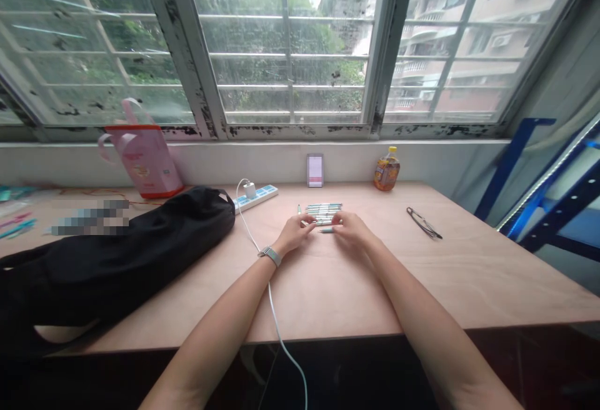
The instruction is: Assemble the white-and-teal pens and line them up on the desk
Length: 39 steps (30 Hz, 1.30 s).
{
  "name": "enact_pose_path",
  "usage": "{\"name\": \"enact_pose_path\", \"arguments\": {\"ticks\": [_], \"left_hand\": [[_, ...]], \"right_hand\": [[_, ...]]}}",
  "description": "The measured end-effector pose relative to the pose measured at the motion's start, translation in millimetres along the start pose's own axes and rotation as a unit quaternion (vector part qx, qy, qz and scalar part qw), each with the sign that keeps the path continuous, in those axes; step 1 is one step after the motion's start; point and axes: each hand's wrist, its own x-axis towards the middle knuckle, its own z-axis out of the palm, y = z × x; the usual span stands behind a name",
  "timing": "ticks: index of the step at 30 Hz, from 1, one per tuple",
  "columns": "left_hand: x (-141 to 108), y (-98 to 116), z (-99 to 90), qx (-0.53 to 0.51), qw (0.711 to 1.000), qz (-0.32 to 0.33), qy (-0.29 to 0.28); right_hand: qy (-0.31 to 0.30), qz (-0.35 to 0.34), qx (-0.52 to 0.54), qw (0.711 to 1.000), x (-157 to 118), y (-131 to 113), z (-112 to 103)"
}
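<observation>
Several slim pens [324, 208] in white and green lie side by side in a row on the wooden table. My left hand [295, 234], with a watch [270, 255] on its wrist, has thumb and fingertips closed about the left end of a pen at the row's near side. Opposite it, my right hand [351, 230] closes its fingertips at the right end of the pens. Nearer to me lies a separate green pen [325, 230], its right end partly covered by the right hand. Another green pen [299, 209] points away just beyond my left hand.
A phone [315, 170] leans against the wall behind the pens. A white cable [276, 316] runs from a power strip [262, 195] over the table's edge. A black bag [140, 247] and pink bag [147, 163] are left; a bottle [387, 171] and glasses [424, 223] are right.
</observation>
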Motion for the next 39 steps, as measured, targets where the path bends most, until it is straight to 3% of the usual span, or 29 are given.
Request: {"name": "enact_pose_path", "arguments": {"ticks": [5, 9, 14, 23, 33, 39], "left_hand": [[-2.5, 10.4, -1.4, -0.010, 0.999, 0.026, -0.043], [-3.4, 15.5, -2.3, 0.007, 0.996, 0.041, -0.074], [-3.3, 13.7, -2.4, 0.024, 0.997, 0.032, -0.072], [2.6, -4.3, -2.8, 0.027, 0.999, -0.001, 0.019], [-0.7, 5.0, -3.0, 0.039, 0.999, 0.015, -0.025], [-3.2, 13.0, 0.1, 0.028, 0.997, 0.031, -0.058]], "right_hand": [[0.010, -0.065, 0.121, 0.990, 1.2, -8.1, 8.0], [0.009, -0.086, 0.145, 0.986, -0.2, -10.8, 13.0], [0.008, -0.088, 0.139, 0.986, -1.1, -10.4, 8.2], [0.031, -0.024, 0.079, 0.996, -0.2, 1.3, -2.4], [0.017, -0.017, 0.078, 0.997, -0.4, -3.7, -0.4], [0.015, -0.058, 0.108, 0.992, -2.1, -13.6, 4.8]]}}
